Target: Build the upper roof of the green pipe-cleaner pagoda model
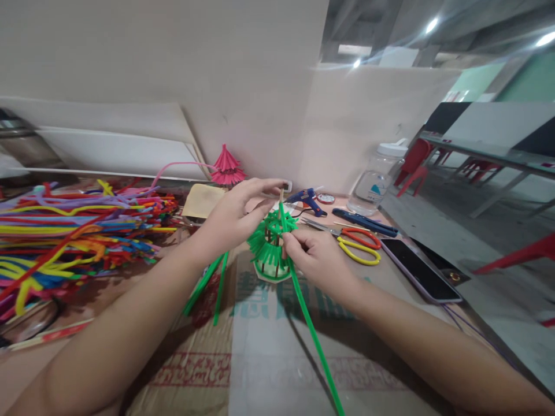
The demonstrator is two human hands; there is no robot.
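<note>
My left hand (240, 211) reaches over a green pipe-cleaner model (271, 245) with fringed tiers, brown posts and a pale base. Its fingers are stretched out, with the fingertips at the top of a thin wooden stick (281, 195) rising from the model; whether they press on it is hard to see. On the model's right side, my right hand (318, 257) pinches a long green pipe cleaner (310, 312). The upper end of that strand runs up along the stick, and the lower end hangs toward me. More green pipe cleaners (220, 289) lie below my left wrist.
Colourful pipe cleaners (78, 242) are heaped at left. A pink fringed model (226, 164) stands behind. At right are a glue gun (309, 201), scissors (358, 242), a dark blue cutter-like tool (364, 222), a phone (420, 270) and a clear bottle (375, 182) near the table edge.
</note>
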